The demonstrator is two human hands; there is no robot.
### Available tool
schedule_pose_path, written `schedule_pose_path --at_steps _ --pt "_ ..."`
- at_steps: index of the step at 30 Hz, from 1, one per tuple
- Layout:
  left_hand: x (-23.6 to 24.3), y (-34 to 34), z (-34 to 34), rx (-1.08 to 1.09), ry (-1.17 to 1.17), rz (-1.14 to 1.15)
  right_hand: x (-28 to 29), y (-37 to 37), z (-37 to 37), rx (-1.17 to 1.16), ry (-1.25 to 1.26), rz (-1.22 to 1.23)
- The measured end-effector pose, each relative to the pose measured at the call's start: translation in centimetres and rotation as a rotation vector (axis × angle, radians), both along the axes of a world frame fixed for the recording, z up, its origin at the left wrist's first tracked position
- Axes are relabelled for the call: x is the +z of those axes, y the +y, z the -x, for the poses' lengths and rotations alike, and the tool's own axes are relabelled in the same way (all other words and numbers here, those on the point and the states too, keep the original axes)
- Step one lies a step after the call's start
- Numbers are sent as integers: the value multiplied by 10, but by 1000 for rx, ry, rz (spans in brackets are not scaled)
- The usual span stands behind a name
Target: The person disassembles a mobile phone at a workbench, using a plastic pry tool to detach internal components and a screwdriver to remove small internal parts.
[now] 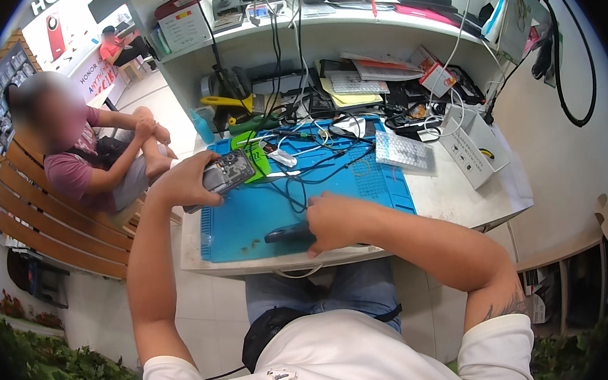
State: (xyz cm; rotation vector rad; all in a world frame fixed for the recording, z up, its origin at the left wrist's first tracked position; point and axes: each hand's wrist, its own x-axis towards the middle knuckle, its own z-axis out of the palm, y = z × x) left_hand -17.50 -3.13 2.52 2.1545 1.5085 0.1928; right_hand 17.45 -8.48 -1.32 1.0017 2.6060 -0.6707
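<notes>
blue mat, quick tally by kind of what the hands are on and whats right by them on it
opened phone, in the left hand: 1
dark tool, under the right hand: 1
green card: 1
blue mat: 1
total: 4 things, 2 hands

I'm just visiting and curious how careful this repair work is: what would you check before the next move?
1. Left hand grips the opened phone firmly: ok.
2. Phone held over the blue work mat: not ok, it hangs at the mat's left edge.
3. Right hand has the dark tool secured: ok, hand rests on it.
4. Cables clear of the hands: not ok, black leads cross the mat.
5. Loose screws accounted for: cannot tell.
</notes>
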Motion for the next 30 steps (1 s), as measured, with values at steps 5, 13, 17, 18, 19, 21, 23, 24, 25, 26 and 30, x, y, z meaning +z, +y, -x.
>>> schedule_pose_path --at_steps 5,13,17,18,19,21,23,24,25,26,30 --pt "-23 28 -13 -99 72 -123 -6 -2 -10 -39 82 -3" --pt "-35 69 -36 -77 -11 -229 34 51 -74 -480 287 246" --pt "-32 60 -28 -67 -8 -218 74 128 -119 -693 495 -36" --pt "-32 61 -33 -92 -1 -206 70 159 -144 -769 559 -63" --pt "-34 60 -32 -102 11 -192 73 183 -161 -753 540 -154" --pt "-35 54 -32 -106 35 -161 76 223 -187 -775 476 -178" --pt "-39 44 -29 -124 28 -143 64 242 -199 -804 540 -120" --pt "-39 35 -28 -122 27 -129 56 246 -195 -809 596 -71" --pt "-38 28 -30 -101 -28 -116 49 249 -194 -791 692 -67" --pt "-35 23 -36 -120 -19 -109 42 256 -196 -823 674 -33" --pt "-36 6 -52 -158 -29 -41 2 280 -205 -947 715 189"
